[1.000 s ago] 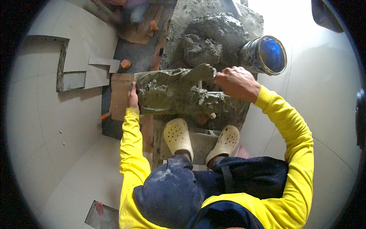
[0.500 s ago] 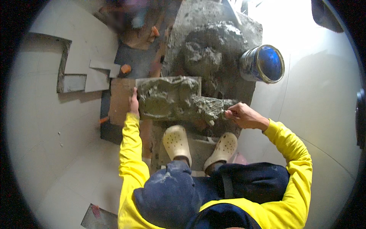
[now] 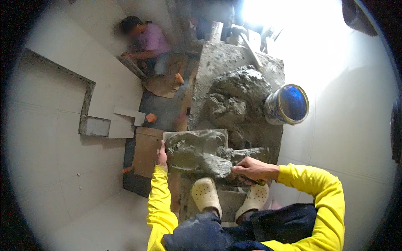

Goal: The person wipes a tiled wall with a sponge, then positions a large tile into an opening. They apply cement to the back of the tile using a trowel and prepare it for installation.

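A flat rectangular tile lies in front of my feet, most of its upper face covered with wet grey mortar. My left hand grips the tile's left edge, thumb upward along it. In my right hand, closed around the handle, is a trowel whose blade is coated in mortar. That blade lies against the mortar at the tile's near right corner. Beyond the tile, a heap of wet mortar rests on a mortar-smeared board.
A bucket with a blue inside stands right of the heap. A stick leans at the heap's far side. Cut pale tiles lie at the left, near orange pieces and cardboard. Another person crouches at the far left.
My view has tilted up, bringing the other person into sight. The trowel blade has moved left over the tile's near right corner. My left hand keeps its hold on the tile.
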Available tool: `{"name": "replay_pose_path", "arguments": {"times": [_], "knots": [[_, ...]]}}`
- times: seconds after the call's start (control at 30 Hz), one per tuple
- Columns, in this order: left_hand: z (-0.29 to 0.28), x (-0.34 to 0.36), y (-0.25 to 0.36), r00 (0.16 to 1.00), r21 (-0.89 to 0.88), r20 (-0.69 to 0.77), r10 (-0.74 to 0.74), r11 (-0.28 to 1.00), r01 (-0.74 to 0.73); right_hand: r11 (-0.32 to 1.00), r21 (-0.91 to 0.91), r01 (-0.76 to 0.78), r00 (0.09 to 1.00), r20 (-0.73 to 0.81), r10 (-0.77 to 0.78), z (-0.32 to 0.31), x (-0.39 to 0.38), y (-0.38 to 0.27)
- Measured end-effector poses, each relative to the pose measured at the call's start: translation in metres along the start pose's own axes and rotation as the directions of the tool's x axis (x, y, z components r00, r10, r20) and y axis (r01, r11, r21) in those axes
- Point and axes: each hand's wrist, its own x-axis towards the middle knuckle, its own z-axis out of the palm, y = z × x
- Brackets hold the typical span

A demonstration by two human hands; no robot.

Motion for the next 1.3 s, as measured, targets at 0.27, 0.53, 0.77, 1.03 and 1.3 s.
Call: {"name": "replay_pose_path", "arguments": {"times": [0.27, 0.53, 0.77, 1.03, 1.3], "knots": [[0.033, 0.046, 0.069, 0.991, -0.121, 0.049, 0.126, 0.985, -0.120, 0.998, -0.040, -0.045, 0.963, -0.267, 0.033, -0.035, 0.039, 0.017], [0.008, 0.003, 0.008, 0.992, -0.133, -0.047, 0.114, 0.984, -0.119, 0.826, -0.496, 0.267, 0.961, 0.066, -0.270, -0.045, -0.035, 0.015], [0.052, -0.023, 0.078, 0.993, -0.178, 0.031, -0.112, 0.977, 0.115, 0.891, -0.452, 0.038, 0.997, -0.044, -0.065, -0.023, -0.042, 0.045], [0.047, -0.036, 0.085, 1.000, -0.294, 0.004, -0.030, 0.955, 0.030, 0.948, -0.274, -0.164, 0.986, -0.035, 0.160, -0.036, -0.064, 0.002], [0.038, -0.033, 0.083, 0.996, -0.276, 0.021, -0.085, 0.957, 0.088, 0.960, -0.191, -0.204, 0.975, 0.045, 0.217, -0.031, -0.065, 0.027]]}}
